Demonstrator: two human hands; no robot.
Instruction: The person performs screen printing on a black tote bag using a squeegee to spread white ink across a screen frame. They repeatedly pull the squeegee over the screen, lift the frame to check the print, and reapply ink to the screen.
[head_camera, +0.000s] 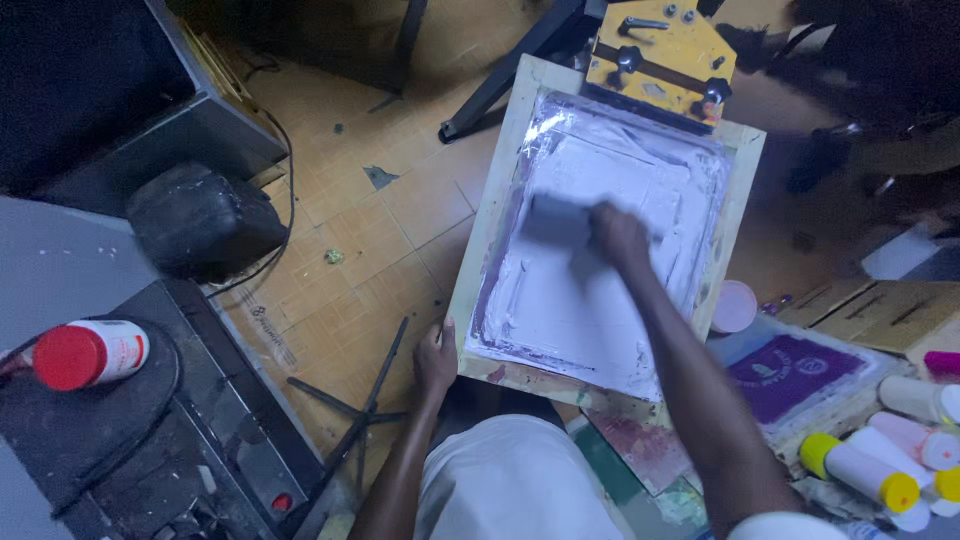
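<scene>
While left hand (436, 358) steadies frame (497, 170), right hand (618, 236) holds squeegee (560, 218) crosswise.

The one camera sits on my head, looking steeply down and close over my hands, floor filling the frame's left.

Pale wooden frame (486, 225) with white ink over a purple-stained screen (590, 300); yellow clamp (660, 50) far; red-capped white bottle (88, 354) left; yellow-capped white bottles (860, 472) right; purple print (792, 372); pink lid (735, 306); tan tiled floor (370, 240).
</scene>
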